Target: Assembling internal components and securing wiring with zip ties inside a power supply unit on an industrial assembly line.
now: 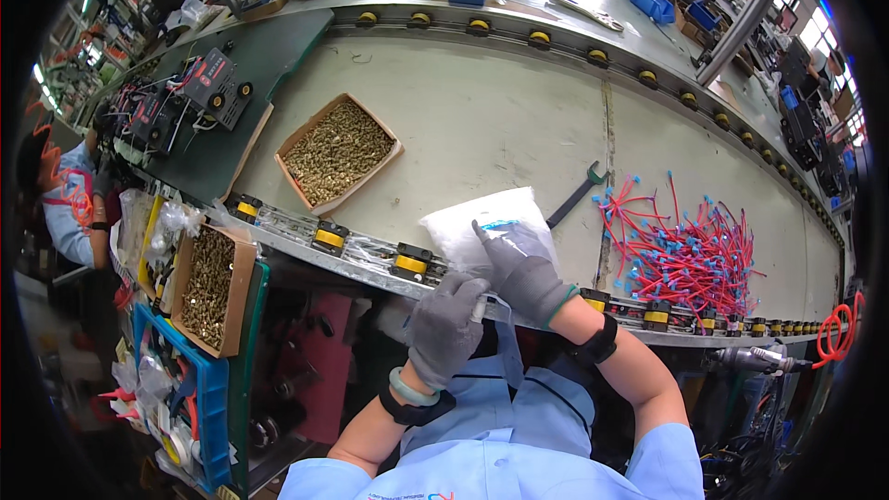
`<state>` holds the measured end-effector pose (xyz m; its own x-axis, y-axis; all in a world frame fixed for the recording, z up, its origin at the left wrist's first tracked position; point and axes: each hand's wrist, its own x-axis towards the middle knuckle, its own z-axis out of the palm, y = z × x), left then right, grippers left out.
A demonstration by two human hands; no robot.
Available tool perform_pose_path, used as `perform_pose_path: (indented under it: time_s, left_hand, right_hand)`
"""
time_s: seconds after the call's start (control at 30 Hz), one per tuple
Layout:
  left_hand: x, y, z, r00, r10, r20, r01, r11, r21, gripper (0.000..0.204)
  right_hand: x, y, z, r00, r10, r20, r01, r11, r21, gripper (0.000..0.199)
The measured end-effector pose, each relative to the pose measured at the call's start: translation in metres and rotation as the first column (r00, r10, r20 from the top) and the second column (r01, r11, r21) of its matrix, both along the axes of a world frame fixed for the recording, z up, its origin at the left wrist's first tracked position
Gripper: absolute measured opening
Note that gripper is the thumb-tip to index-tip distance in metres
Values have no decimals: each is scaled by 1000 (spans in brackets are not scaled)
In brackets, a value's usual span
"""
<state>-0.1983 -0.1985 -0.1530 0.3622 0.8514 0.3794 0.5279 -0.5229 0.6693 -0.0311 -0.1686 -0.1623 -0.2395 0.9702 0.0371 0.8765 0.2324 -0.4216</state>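
The clear plastic bag (486, 227) lay at the near edge of the worktop (482, 120), partly over the roller rail (370, 248) that ran along that edge; its long axis ran from the near edge toward the far right, away from the person. The right hand (523, 268), gloved in grey, rested on the near right part of the bag with the forefinger extended along the bag's top face; its grip was pressed flat rather than clenched, and whether the thumb pinched the film beneath could not be told. The left hand (444, 329), also gloved, sat just below the rail at the bag's near corner; its fingers were curled closed on the bag's lower edge. The bag therefore lay directly ahead of both hands, the right hand being the nearer to its middle.

To the right of the bag, a heap of red wires with blue terminals (681, 255) lay near the same edge; a dark wrench (576, 194) lay between the bag and the wires. An open cardboard box of small brass parts (338, 153) stood left of the bag, well apart; a second such box (211, 287) sat below the worktop's near left edge.
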Motion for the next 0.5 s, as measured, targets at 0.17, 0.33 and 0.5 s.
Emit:
perform_pose_path:
  time_s: [0.17, 0.33, 0.5]
  left_hand:
    - [4, 11, 15, 961, -110, 253, 108, 994, 24, 20]
    - [3, 28, 20, 936, -148, 320, 131, 989, 73, 17]
    - [-11, 67, 40, 919, -195, 342, 208, 978, -3, 15]
  right_hand:
    - [2, 29, 1, 999, 30, 37, -34, 993, 115, 47]
    - [1, 55, 6, 967, 202, 156, -185, 976, -118, 21]
    - [10, 49, 5, 974, 216, -69, -223, 969, -109, 18]
